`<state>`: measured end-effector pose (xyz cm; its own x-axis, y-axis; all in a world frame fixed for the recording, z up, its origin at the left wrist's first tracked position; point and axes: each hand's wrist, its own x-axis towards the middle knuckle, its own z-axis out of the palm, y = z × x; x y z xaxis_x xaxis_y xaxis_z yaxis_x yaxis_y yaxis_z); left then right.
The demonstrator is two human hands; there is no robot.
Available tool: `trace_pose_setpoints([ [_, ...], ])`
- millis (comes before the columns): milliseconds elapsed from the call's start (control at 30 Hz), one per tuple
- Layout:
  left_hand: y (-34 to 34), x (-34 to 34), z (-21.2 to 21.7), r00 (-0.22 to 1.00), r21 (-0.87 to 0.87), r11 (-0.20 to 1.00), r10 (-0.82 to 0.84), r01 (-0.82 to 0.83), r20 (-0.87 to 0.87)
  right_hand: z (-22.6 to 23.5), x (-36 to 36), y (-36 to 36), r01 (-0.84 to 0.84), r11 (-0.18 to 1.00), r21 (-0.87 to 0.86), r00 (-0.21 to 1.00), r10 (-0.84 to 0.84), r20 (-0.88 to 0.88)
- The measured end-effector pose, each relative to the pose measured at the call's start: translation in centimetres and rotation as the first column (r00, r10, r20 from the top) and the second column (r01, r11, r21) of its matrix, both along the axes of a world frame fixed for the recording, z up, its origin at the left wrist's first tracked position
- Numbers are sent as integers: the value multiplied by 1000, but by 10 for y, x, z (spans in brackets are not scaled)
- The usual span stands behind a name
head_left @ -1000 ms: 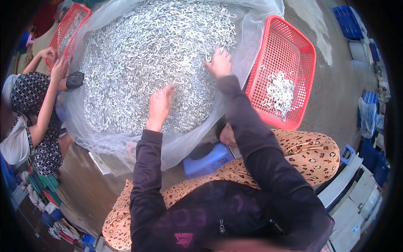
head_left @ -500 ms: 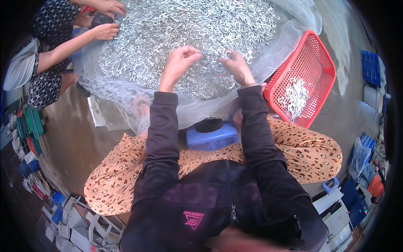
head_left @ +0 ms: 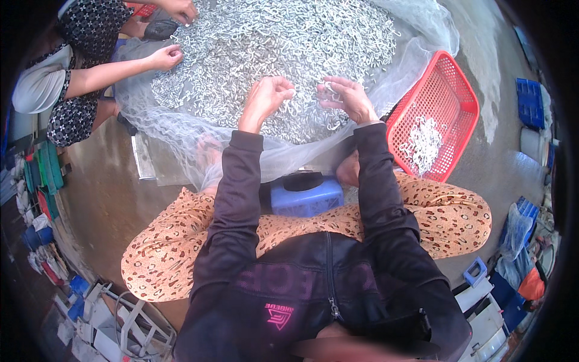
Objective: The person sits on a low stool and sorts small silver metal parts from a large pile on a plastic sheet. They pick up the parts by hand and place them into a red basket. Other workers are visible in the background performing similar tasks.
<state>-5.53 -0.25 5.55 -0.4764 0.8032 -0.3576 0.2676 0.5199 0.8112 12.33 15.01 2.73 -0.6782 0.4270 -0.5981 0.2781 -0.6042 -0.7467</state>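
Wet concrete floor; a clear plastic sheet [head_left: 181,130] carries the heap of small silvery fish [head_left: 271,48]. Beside the heap: red basket [head_left: 449,90]. Left hand [head_left: 265,96] and right hand [head_left: 344,96] pinch fish above the heap's near edge, now slightly lower than half a second ago.

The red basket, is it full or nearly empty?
Nearly empty: the red basket holds only a small heap of pale pieces; most of its mesh floor shows.

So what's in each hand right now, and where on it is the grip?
The left hand and right hand are raised above the pile of small silvery pieces, each pinching a small piece at the fingertips. Which part of it cannot be told.
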Motion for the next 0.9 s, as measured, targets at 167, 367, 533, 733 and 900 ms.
trace_pose_setpoints([
  [167,7,6,4,985,67,998,-30,19,169,6,-4,-6,-32,982,-186,977,-9,-212],
  [367,16,13,12,748,120,934,186,-335,637,5,-12,-23,-54,914,-402,934,-96,-345],
  [533,18,24,12,740,305,844,149,-441,656,4,-6,-15,7,973,-231,928,-93,-361],
  [733,29,31,17,965,331,917,162,-224,204,18,-16,-27,72,923,-377,824,-268,-500],
  [900,16,21,1,844,327,893,101,-311,526,22,-21,-21,132,986,-98,883,-162,-441],
])
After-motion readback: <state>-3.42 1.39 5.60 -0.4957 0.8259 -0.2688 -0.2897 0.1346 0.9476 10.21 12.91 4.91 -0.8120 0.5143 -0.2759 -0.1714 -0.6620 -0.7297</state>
